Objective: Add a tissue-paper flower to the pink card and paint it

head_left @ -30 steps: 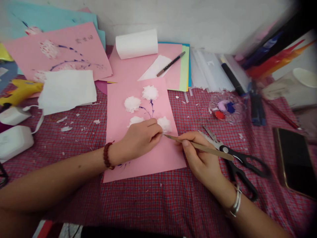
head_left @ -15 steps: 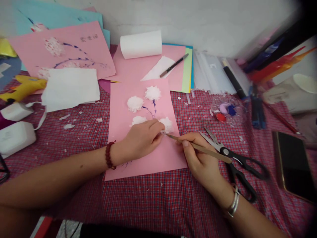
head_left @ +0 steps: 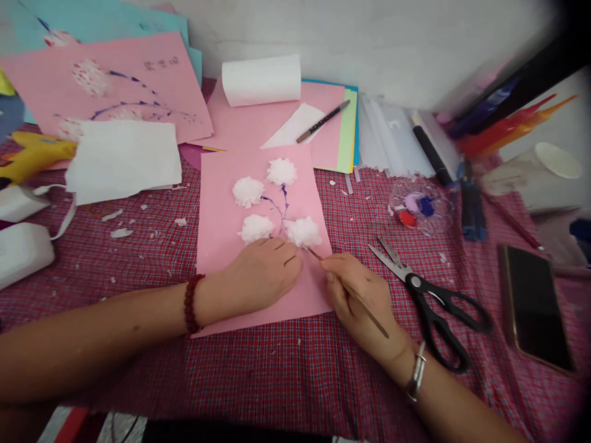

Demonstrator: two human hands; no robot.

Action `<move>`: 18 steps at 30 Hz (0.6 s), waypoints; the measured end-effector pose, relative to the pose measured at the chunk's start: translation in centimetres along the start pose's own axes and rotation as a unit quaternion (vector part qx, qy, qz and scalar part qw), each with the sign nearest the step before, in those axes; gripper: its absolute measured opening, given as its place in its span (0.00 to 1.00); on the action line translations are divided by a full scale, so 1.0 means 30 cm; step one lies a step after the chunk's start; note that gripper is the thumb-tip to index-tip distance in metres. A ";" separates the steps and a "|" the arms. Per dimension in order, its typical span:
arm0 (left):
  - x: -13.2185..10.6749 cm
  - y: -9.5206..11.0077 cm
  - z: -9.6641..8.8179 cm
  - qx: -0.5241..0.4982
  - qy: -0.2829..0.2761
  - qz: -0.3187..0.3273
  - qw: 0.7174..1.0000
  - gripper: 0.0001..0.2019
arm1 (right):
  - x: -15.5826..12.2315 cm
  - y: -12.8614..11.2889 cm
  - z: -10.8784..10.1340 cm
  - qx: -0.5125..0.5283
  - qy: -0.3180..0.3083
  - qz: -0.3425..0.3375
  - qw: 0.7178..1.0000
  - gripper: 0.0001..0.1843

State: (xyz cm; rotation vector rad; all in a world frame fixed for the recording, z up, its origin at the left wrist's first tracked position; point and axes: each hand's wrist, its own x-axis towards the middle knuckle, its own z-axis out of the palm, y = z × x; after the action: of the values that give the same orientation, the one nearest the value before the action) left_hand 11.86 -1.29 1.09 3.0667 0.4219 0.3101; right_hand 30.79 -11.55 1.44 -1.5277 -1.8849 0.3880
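Pink sheet [head_left: 219, 237] under curled left hand [head_left: 258, 274] (cannot tell if holding), brush [head_left: 373, 318] pinched in right hand [head_left: 362, 295] at white puff [head_left: 303, 231]: likely detailing, next needing steadiness.

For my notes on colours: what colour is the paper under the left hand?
The paper under the left hand is pink; the head view shows it best.
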 end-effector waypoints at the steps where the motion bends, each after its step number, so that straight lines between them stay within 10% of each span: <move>1: 0.000 0.000 0.000 0.000 -0.002 0.000 1.000 0.06 | 0.001 0.000 0.002 -0.004 0.000 0.000 1.000 0.11; 18: -0.011 -0.007 -0.068 -0.073 -0.020 -0.039 0.996 0.08 | 0.008 0.013 -0.041 0.310 0.138 0.235 0.911 0.08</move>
State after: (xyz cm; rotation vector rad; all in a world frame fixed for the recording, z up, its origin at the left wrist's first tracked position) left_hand 11.09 -1.17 3.01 2.8997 0.4926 0.2643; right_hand 31.88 -11.45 2.19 -1.4660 -1.0126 0.8465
